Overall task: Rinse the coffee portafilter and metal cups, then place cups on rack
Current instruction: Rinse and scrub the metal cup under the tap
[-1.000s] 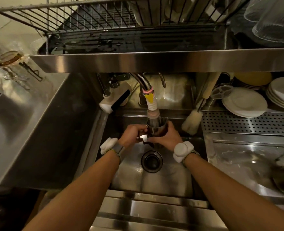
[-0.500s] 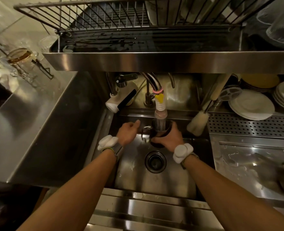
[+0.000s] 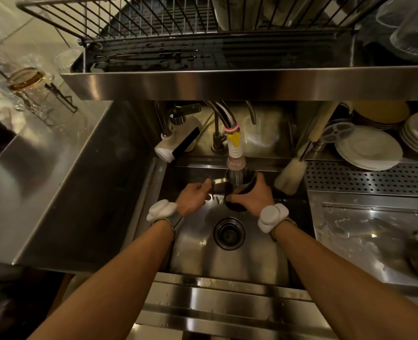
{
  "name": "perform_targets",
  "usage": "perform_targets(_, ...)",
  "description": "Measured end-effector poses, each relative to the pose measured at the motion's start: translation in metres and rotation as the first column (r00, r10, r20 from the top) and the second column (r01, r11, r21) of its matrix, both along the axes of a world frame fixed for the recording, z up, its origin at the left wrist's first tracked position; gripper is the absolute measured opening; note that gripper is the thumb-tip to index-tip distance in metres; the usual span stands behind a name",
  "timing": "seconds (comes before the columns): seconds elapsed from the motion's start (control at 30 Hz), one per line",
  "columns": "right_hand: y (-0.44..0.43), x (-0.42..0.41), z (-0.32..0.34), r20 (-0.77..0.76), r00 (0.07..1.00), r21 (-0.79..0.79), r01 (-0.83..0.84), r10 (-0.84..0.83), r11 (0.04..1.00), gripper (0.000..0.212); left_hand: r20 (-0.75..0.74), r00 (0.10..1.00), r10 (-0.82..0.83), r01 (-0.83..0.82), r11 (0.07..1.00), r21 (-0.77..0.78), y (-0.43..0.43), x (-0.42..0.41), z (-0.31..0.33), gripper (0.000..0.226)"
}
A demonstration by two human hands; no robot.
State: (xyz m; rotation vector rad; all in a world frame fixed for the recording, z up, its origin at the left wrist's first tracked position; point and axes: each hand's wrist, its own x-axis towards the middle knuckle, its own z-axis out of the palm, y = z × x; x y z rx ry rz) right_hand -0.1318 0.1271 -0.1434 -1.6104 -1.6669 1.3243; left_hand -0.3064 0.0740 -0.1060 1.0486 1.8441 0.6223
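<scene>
metal cup (image 3: 242, 185): dark, held upright over the sink, directly under the faucet nozzle (image 3: 236, 159); water streams down into its open mouth
right hand (image 3: 253, 197): wrapped round the cup's side, fingers and thumb curled on the wall, bearing its weight
left hand (image 3: 193, 197): just beside the cup on the handle side, fingertips up against the shiny handle (image 3: 219, 180) (pinching it or only touching it, cannot tell from this angle)
sink (image 3: 252, 261): steel basin, wet; drain (image 3: 228, 233) sits below the cup, on the side nearer the person
rack (image 3: 141, 23): wire dish rack on the steel shelf above the sink, well apart from the cup
brush (image 3: 290, 176): pale bottle brush leaning at the basin's back right corner, near the right hand
plates (image 3: 369, 149): white stacks on the right ledge, behind a perforated steel tray (image 3: 374, 179)
wristbands (image 3: 273, 215): one bulky white band on each wrist
</scene>
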Motion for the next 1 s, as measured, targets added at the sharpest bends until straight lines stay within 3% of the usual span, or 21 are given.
perform_targets(0.13, -0.001, -0.002, -0.001, 0.046, 0.992, 0.041, -0.116, 0.114, 0.992, 0.087, -0.027, 1.0, -0.008, 0.008, 1.0, -0.001, -0.003, -0.004, -0.002, 0.046)
perform_targets(0.27, -0.003, -0.006, 0.0, -0.068, 0.997, 0.003, 0.029, -0.028, 1.0, 0.09, 0.039, 0.999, -0.029, 0.027, 0.999, 0.046, -0.001, -0.001, 0.002, 0.044)
perform_targets(0.43, -0.004, -0.004, 0.001, -0.073, 0.996, -0.049, -0.055, 0.051, 0.997, 0.1, 0.151, 0.988, 0.003, -0.032, 0.982, 0.186, 0.002, 0.01, 0.014, 0.032)
perform_targets(0.5, -0.001, 0.003, -0.003, -0.031, 0.987, -0.097, -0.157, 0.155, 0.983, 0.098, 0.049, 0.996, -0.068, 0.057, 0.979, 0.198, 0.002, 0.01, 0.017, 0.029)
perform_targets(0.57, 0.001, 0.013, -0.008, 0.048, 0.979, -0.142, -0.189, 0.197, 0.972, 0.098, -0.201, 0.958, -0.206, 0.239, 0.959, 0.153, 0.006, 0.009, 0.021, 0.028)
perform_targets(0.63, 0.002, 0.021, -0.009, 0.147, 0.969, -0.189, -0.172, 0.201, 0.967, 0.104, -0.521, 0.79, -0.323, 0.398, 0.917, 0.035, 0.009, 0.009, 0.026, 0.03)
perform_targets(0.7, 0.003, 0.025, -0.008, 0.203, 0.955, -0.192, -0.179, 0.218, 0.965, 0.102, -0.717, 0.577, -0.392, 0.504, 0.861, -0.065, 0.012, 0.009, 0.034, 0.028)
perform_targets(0.9, 0.005, 0.031, 0.003, 0.213, 0.944, -0.162, -0.222, 0.254, 0.961, 0.089, -0.898, 0.11, -0.425, 0.659, 0.708, -0.255, 0.017, 0.016, 0.054, 0.024)
perform_targets(1.0, 0.007, 0.028, 0.011, 0.226, 0.934, -0.142, -0.25, 0.277, 0.958, 0.086, -0.927, -0.052, -0.371, 0.687, 0.661, -0.303, 0.017, 0.024, 0.063, 0.017)
